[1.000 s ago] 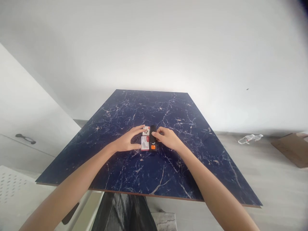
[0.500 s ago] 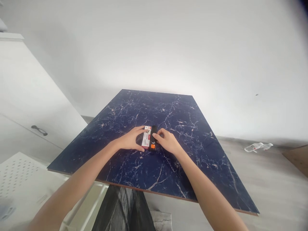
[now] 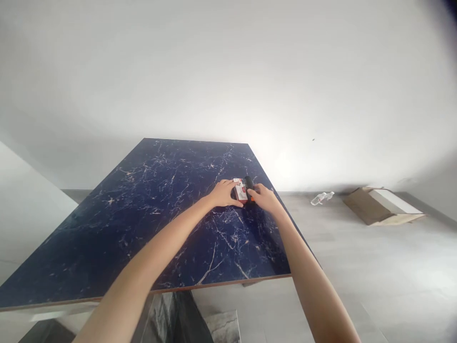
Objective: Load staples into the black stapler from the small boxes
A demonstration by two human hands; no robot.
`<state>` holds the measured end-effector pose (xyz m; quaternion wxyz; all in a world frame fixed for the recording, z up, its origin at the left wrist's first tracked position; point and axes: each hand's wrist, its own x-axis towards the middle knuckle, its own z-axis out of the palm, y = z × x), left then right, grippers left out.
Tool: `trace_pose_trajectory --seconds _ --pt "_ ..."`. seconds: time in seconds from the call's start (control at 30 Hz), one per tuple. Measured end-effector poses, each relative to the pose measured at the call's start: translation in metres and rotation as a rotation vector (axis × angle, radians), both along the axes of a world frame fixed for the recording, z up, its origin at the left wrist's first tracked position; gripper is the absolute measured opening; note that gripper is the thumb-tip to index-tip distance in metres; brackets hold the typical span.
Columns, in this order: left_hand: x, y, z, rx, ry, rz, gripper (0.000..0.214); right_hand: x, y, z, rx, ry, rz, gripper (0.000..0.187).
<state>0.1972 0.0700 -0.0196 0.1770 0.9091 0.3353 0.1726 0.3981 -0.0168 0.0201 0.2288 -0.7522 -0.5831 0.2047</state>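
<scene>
My left hand (image 3: 224,194) is closed round the side of a small red-and-white printed box (image 3: 241,191), thumb at its near end and fingers at its far end. Right against the box is a black device with an orange patch (image 3: 248,183), its exact kind unclear. My right hand (image 3: 264,196) grips this device from the right, thumb on top, and covers part of it. Both items are held side by side, low over the right part of the dark blue marbled table (image 3: 143,209); whether they touch its top I cannot tell.
A pale wall (image 3: 228,85) rises behind the table. On the grey floor to the right lie a clear plastic bottle (image 3: 319,198) and an open cardboard box (image 3: 382,207). A white cabinet side (image 3: 24,200) stands at the left.
Both hands have moved right across the table with the box and the black device, towards its right edge. The view has turned right, bringing the whole cardboard box into sight.
</scene>
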Motion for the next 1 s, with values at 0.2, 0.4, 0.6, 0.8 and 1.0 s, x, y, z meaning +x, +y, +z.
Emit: trace_pose_trajectory --seconds 0.2,0.4,0.6,0.8,1.0 --pt "0.056 0.018 0.006 0.005 0.048 -0.005 0.11 0.018 0.02 -0.011 0.056 -0.146 -0.211 0.046" --pt "0.052 0.018 0.005 -0.012 0.059 -0.028 0.118 0.009 0.019 -0.027 0.105 -0.185 -0.25 0.047" --pt "0.037 0.005 -0.001 -0.034 0.02 -0.021 0.135 0.011 0.014 -0.025 0.162 -0.096 -0.239 0.061" --pt "-0.047 -0.037 0.004 0.069 -0.119 0.029 0.08 -0.012 0.007 -0.026 0.209 -0.262 -0.251 0.101" --pt "-0.146 -0.069 0.01 0.108 -0.141 0.169 0.052 -0.026 0.008 -0.024 0.175 -0.356 -0.26 0.097"
